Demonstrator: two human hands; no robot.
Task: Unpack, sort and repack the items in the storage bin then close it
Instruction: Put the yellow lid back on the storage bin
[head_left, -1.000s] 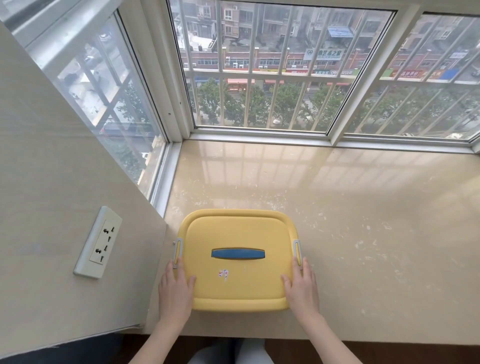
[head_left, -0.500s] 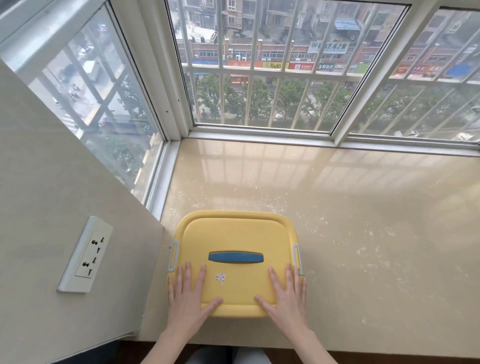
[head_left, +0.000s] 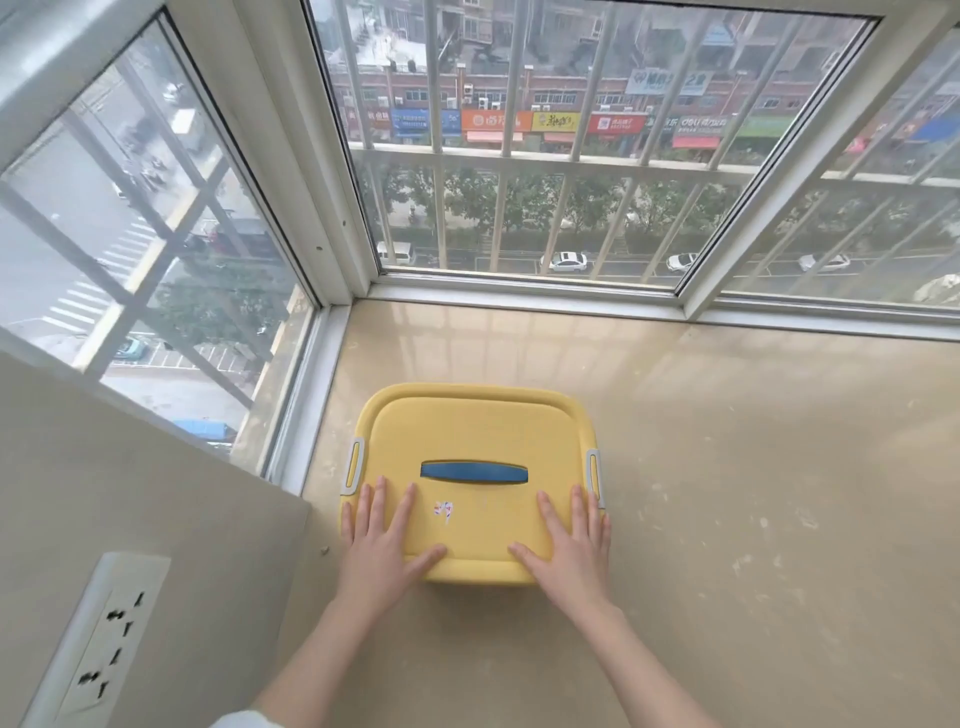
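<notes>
A yellow storage bin (head_left: 470, 431) stands on the beige window ledge, near its left end, with its lid on. The lid has a blue handle (head_left: 474, 472) lying flat in the middle, a small sticker (head_left: 443, 511) below it, and a grey latch on the left side (head_left: 352, 466) and on the right side (head_left: 595, 470). My left hand (head_left: 382, 545) lies flat on the lid's near left part with fingers spread. My right hand (head_left: 569, 545) lies flat on the near right part, fingers straight. The bin's contents are hidden.
The stone ledge (head_left: 727, 493) runs wide to the right of the bin. Barred windows (head_left: 519, 156) close the back and left. A wall panel with a white power socket (head_left: 104, 634) stands at the left, close to the bin's left side.
A second ago my hands were at the bin's two near sides; they came up onto the lid and now lie flat on it. The camera has moved closer and looks down more.
</notes>
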